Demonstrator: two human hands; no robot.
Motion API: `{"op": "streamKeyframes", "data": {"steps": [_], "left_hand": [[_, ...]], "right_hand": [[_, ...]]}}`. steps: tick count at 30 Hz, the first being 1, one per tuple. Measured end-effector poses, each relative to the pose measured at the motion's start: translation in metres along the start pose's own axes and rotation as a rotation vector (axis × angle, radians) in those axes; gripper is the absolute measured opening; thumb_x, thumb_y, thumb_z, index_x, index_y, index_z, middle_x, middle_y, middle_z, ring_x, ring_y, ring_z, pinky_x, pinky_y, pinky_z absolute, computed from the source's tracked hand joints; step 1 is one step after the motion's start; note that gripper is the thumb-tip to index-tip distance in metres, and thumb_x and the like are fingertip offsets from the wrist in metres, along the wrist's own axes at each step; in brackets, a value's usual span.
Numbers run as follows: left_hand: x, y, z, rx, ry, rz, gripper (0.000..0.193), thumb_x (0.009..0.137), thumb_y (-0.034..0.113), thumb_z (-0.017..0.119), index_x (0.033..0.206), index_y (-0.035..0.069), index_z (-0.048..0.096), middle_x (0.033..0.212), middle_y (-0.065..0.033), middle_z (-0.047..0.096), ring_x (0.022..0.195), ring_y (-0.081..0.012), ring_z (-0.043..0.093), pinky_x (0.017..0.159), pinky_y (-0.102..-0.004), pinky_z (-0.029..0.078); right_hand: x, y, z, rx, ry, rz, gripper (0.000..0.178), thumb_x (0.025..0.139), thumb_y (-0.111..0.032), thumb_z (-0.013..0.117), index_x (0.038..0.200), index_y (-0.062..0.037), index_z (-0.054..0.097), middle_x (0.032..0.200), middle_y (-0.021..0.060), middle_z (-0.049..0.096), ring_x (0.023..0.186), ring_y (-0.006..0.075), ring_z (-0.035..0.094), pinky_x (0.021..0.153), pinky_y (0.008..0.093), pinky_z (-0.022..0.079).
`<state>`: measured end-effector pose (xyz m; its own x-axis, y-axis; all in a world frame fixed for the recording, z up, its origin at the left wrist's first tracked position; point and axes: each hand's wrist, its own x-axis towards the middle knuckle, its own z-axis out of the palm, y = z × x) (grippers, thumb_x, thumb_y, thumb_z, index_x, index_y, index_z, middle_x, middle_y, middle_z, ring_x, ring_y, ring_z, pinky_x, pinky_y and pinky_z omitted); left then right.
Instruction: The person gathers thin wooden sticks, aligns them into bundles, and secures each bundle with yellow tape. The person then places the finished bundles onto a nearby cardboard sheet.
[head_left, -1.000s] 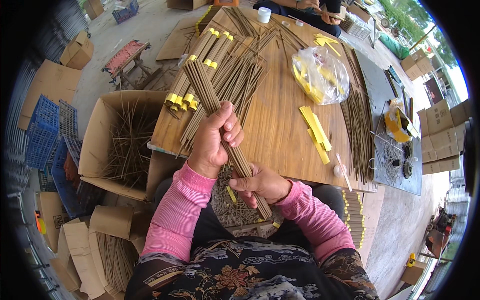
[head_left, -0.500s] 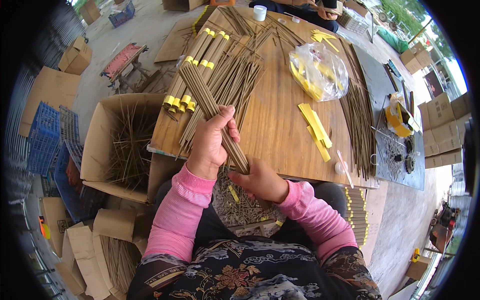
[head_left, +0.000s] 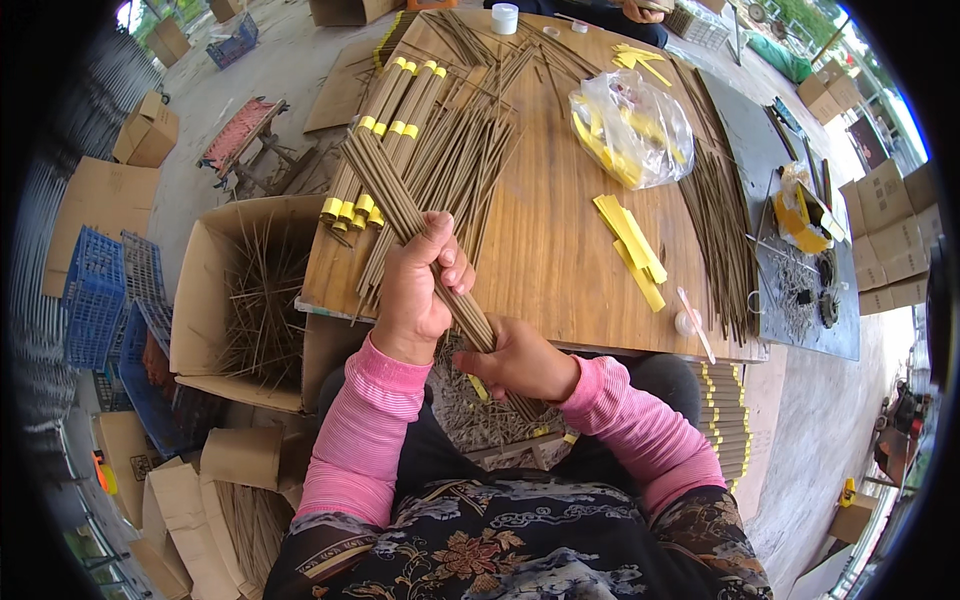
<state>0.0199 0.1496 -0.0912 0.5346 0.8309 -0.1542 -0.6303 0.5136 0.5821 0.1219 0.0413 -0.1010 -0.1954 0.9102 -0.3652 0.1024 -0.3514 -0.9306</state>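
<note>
A thick bundle of thin brown incense sticks slants across the near left part of the table. My left hand is closed around its middle, fingers wrapped over the sticks. Lower down, my right hand grips the same bundle near its bottom end, which hangs over my lap. Just beyond the upper end lie finished-looking bundles with yellow paper bands. Loose incense sticks spread on the wood to their right. Yellow paper strips rest to the right of my hands.
The wooden table also carries a clear plastic bag with yellow paper inside. At its right stands a dark board with a tape roll. An open carton of sticks is at left. Another person's hand shows beyond the table.
The view has shifted slightly. Both hands keep their hold on the bundle, and its upper end leans a little further left. My right-hand fingers have shifted slightly.
</note>
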Motion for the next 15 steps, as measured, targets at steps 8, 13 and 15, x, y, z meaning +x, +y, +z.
{"op": "streamKeyframes", "data": {"steps": [8, 13, 15], "left_hand": [[0.0, -0.004, 0.012, 0.121, 0.181, 0.067, 0.012, 0.083, 0.018, 0.06, 0.085, 0.01, 0.051, 0.055, 0.0029, 0.043, 0.041, -0.0072, 0.04, 0.037, -0.0219, 0.034], [0.0, 0.001, 0.001, -0.014, -0.066, -0.002, 0.012, 0.082, 0.018, 0.061, 0.083, 0.011, 0.051, 0.055, 0.0028, 0.043, 0.041, -0.0073, 0.04, 0.037, -0.0224, 0.034], [0.0, 0.004, 0.0, -0.119, -0.199, -0.051, 0.012, 0.082, 0.018, 0.061, 0.082, 0.011, 0.052, 0.055, 0.0027, 0.043, 0.041, -0.0075, 0.04, 0.037, -0.0225, 0.034]], "right_hand": [[0.003, 0.002, 0.003, -0.14, 0.145, -0.059, 0.021, 0.084, -0.019, 0.058, 0.076, -0.0035, 0.046, 0.049, 0.0012, 0.046, 0.039, 0.0093, 0.047, 0.036, 0.0227, 0.037], [-0.002, -0.003, -0.003, 0.189, -0.113, -0.002, 0.022, 0.084, -0.019, 0.057, 0.073, -0.0024, 0.048, 0.048, 0.0022, 0.047, 0.036, 0.0099, 0.045, 0.034, 0.0234, 0.037], [-0.004, -0.008, -0.006, 0.342, -0.22, 0.064, 0.023, 0.084, -0.019, 0.057, 0.07, -0.0018, 0.048, 0.049, 0.0028, 0.048, 0.035, 0.0101, 0.045, 0.034, 0.0239, 0.037]]}}
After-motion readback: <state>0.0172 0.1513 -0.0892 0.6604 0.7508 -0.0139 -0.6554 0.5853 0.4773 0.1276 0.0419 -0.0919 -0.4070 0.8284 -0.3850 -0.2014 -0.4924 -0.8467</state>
